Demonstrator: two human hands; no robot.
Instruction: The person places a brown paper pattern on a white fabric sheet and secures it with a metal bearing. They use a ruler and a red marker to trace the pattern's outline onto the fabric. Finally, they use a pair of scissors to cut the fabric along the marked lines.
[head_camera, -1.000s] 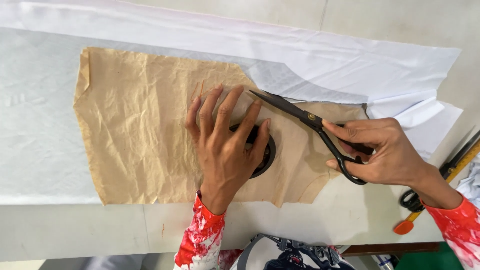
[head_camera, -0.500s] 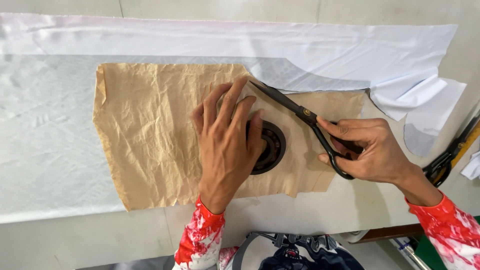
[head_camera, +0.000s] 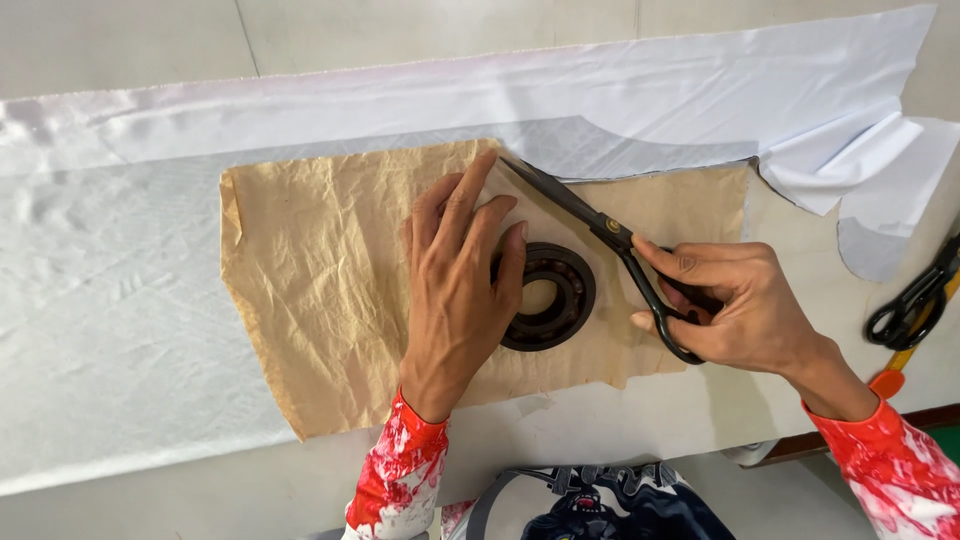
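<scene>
My left hand (head_camera: 455, 280) lies flat, fingers spread, on a crumpled brown paper pattern (head_camera: 320, 280) that rests on white fabric (head_camera: 120, 290). Beside its fingers a dark metal bearing ring (head_camera: 552, 296) weighs the paper down. My right hand (head_camera: 735, 305) grips black scissors (head_camera: 600, 230) by the handles. The blades point up and left along the paper's upper edge, with the tips near my left fingertips. A curved cut runs through the fabric to the right of the blades.
A loose piece of cut white fabric (head_camera: 880, 190) lies at the right. A second pair of black scissors (head_camera: 915, 300) and an orange-handled tool (head_camera: 890, 375) sit by the table's right edge. The table's front edge runs just below my arms.
The view has shifted, so the paper and hands now sit further right in the frame. The scissor blades have advanced along the paper's upper edge towards my left fingertips.
</scene>
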